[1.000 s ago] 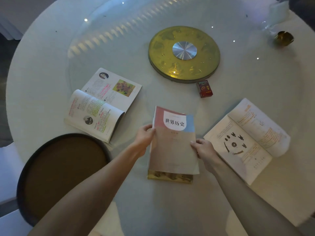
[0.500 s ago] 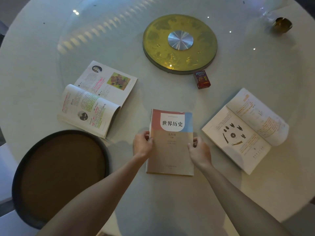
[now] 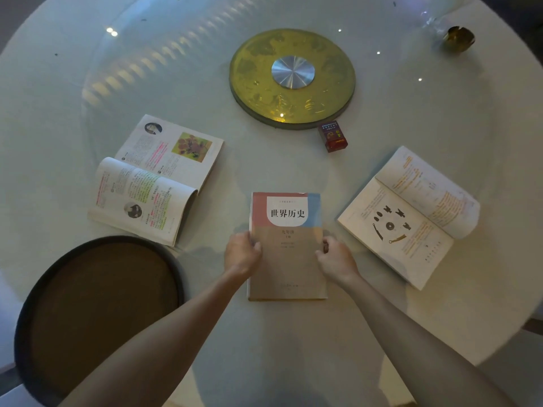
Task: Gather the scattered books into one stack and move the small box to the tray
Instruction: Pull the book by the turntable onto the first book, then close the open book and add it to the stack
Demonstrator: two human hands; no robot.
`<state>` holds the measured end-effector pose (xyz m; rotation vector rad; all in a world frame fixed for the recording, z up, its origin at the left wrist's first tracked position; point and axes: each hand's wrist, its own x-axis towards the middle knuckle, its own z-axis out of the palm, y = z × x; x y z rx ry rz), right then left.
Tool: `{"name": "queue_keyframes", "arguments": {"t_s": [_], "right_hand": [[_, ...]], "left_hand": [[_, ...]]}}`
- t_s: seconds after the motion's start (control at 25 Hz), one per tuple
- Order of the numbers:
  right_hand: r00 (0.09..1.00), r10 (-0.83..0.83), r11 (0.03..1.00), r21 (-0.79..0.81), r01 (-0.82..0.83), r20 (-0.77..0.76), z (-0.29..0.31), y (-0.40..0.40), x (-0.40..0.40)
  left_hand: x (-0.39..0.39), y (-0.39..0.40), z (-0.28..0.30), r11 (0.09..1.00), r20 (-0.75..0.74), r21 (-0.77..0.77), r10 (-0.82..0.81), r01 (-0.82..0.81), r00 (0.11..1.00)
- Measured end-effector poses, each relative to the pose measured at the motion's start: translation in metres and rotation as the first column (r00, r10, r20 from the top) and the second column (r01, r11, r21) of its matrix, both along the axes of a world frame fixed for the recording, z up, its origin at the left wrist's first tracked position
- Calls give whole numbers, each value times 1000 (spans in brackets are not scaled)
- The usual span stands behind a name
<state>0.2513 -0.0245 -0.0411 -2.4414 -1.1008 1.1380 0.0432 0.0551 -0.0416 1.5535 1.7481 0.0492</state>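
A closed book with a red, blue and tan cover (image 3: 287, 268) lies flat in the middle of the round table, on top of another book whose edge barely shows beneath it. My left hand (image 3: 241, 254) grips its left edge and my right hand (image 3: 335, 257) grips its right edge. An open book (image 3: 155, 179) lies to the left, another open book (image 3: 408, 214) to the right. The small red box (image 3: 333, 136) stands beyond the closed book, beside the gold disc. The dark round tray (image 3: 100, 312) sits at the near left edge.
A gold disc with a silver hub (image 3: 292, 77) marks the centre of the glass turntable. A small brass-coloured bowl (image 3: 458, 38) and a clear glass item stand at the far right. The pale table (image 3: 440, 318) curves away at the near right.
The closed book was lowered and slid toward me until it squared up over the book beneath, hiding the lower cover that showed earlier. Both hands stayed on its side edges.
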Motion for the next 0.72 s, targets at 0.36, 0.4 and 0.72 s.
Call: {"name": "queue_keyframes", "arguments": {"t_s": [0.36,0.4,0.72], "right_hand": [[987,-156,973,167,158,-21,49,-35,52],[986,-168,967,190,167,-11,54,-41,61],[914,-405,873,312,374,38,54,-94,177]], "left_hand": [[87,6,54,946,184,45,-323,320,928],[98,8,56,932,196,34,-361,362,912],[214,2,59,907,227,-6,-408,420,884]]}}
